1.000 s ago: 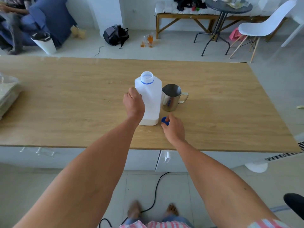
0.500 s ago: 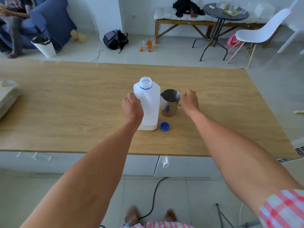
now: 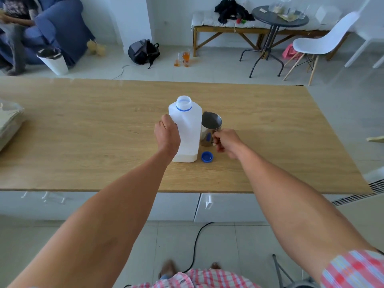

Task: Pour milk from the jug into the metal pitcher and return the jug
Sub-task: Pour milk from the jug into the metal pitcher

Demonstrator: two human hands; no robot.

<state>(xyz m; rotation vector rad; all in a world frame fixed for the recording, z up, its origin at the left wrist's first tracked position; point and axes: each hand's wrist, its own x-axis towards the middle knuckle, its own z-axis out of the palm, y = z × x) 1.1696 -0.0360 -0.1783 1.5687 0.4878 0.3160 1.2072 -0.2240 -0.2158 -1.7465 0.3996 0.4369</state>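
A white plastic milk jug (image 3: 188, 125) stands upright and uncapped on the wooden table (image 3: 83, 132), with a little milk at its bottom. My left hand (image 3: 167, 136) grips its left side. Touching the jug's right side is the metal pitcher (image 3: 210, 127), upright. My right hand (image 3: 225, 142) is closed on the pitcher's handle, which its fingers hide. The jug's blue cap (image 3: 207, 157) lies on the table in front of the pitcher.
A stack of pale cloth or paper in plastic (image 3: 9, 123) sits at the table's left edge. Beyond the table are a white chair (image 3: 320, 44), a round black table (image 3: 278, 19), a bench and a backpack (image 3: 143, 51). A cable runs on the floor below.
My right hand left the blue cap on the table, went to the pitcher's right side, and now has closed on its handle. My left hand stayed on the jug.
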